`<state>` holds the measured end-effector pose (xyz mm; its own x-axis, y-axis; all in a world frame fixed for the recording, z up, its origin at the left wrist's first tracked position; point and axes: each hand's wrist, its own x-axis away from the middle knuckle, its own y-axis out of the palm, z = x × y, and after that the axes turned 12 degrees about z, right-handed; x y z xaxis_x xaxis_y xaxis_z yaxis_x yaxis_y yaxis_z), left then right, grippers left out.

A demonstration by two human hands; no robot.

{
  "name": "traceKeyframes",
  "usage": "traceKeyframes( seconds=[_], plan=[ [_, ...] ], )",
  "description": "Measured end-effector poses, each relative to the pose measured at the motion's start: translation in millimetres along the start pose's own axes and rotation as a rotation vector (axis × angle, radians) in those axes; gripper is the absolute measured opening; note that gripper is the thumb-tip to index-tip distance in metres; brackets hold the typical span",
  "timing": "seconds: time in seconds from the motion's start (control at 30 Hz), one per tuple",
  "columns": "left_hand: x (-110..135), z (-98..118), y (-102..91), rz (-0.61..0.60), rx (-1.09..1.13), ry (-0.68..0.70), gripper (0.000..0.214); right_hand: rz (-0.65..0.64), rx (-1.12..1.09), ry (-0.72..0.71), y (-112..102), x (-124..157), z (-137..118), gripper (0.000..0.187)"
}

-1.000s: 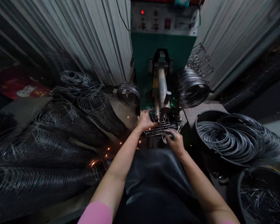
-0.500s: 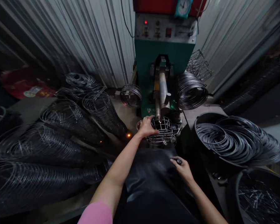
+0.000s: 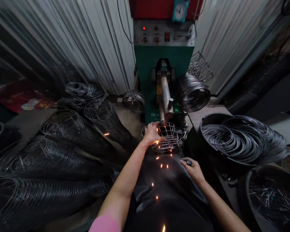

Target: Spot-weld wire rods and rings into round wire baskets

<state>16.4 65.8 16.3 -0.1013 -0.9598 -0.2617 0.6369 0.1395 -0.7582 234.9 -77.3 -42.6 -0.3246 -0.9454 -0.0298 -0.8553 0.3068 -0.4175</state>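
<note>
My left hand (image 3: 151, 133) is closed on the left side of a round wire basket (image 3: 168, 144), thumb lying across its wires. The basket sits under the welding machine's electrode (image 3: 164, 119), where an orange glow shows at the contact and sparks fly toward me. My right hand (image 3: 195, 171) is apart from the basket, over the right side of a black apron (image 3: 166, 183). Its fingers are curled round a small dark bundle (image 3: 188, 162) that looks like short wire pieces seen end-on.
Tall stacks of wire rings (image 3: 50, 158) lie to the left. On the right stand a tub of wire hoops (image 3: 203, 138) and a tub of short wire pieces (image 3: 244, 193). Wire coils (image 3: 193, 93) flank the green machine (image 3: 147, 64); a blue clock-like dial (image 3: 180, 11) is above.
Many more sparks now spray from the electrode down over the apron. My left hand still grips the basket. The view has shifted slightly; my right hand keeps its bundle, a little farther right.
</note>
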Motion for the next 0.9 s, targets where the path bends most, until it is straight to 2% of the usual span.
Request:
traceKeyframes(
  seconds=[0.1, 0.17, 0.23, 0.3, 0.37, 0.43, 0.47, 0.63, 0.7, 0.77, 0.83, 0.9],
  plan=[
    [-12.0, -10.9, -5.6, -0.066, 0.091, 0.000, 0.091, 0.044, 0.053, -0.234, -1.7, -46.9, -27.5, 0.024],
    [-25.6, -19.7, -8.8, -0.086, 0.175, -0.032, 0.068, 0.075, 0.095, -0.435, 4.0, -90.0, -49.1, 0.024],
    [-40.1, -27.5, -10.6, -0.108, 0.206, -0.068, 0.055, 0.041, 0.159, -0.588, 16.3, -134.3, -68.7, 0.024],
    [-51.5, -33.3, -10.7, -0.147, 0.180, -0.075, 0.053, -0.092, 0.238, -0.652, 31.5, -171.5, -82.6, 0.022],
    [-57.9, -36.4, -9.0, -0.179, 0.134, -0.052, 0.051, -0.283, 0.310, -0.635, 44.5, -197.0, -89.1, 0.020],
    [-60.6, -36.5, -5.3, -0.191, 0.099, -0.021, 0.049, -0.416, 0.347, -0.596, 53.2, -210.9, -89.1, 0.019],
    [-61.3, -35.4, -3.0, -0.189, 0.080, -0.012, 0.049, -0.432, 0.351, -0.585, 56.3, -214.6, -87.4, 0.019],
    [-72.0, -29.0, 1.8, -0.036, -0.082, -0.068, 0.043, -0.260, 0.334, -0.567, 70.6, -222.8, -79.9, 0.016],
    [-75.7, -35.8, -5.3, 0.032, -0.053, -0.071, 0.037, -0.236, 0.333, -0.549, 73.5, -228.0, -80.4, 0.015],
    [-71.4, -51.8, -16.6, 0.042, 0.059, -0.036, 0.033, -0.240, 0.346, -0.527, 71.9, -233.9, -81.8, 0.014],
    [-56.3, -73.0, -26.2, -0.063, 0.204, -0.012, 0.030, -0.236, 0.366, -0.501, 66.7, -238.1, -83.3, 0.012],
    [-32.8, -91.7, -28.4, -0.262, 0.361, -0.030, 0.032, -0.239, 0.378, -0.474, 60.8, -237.9, -84.6, 0.014]
  ],
)
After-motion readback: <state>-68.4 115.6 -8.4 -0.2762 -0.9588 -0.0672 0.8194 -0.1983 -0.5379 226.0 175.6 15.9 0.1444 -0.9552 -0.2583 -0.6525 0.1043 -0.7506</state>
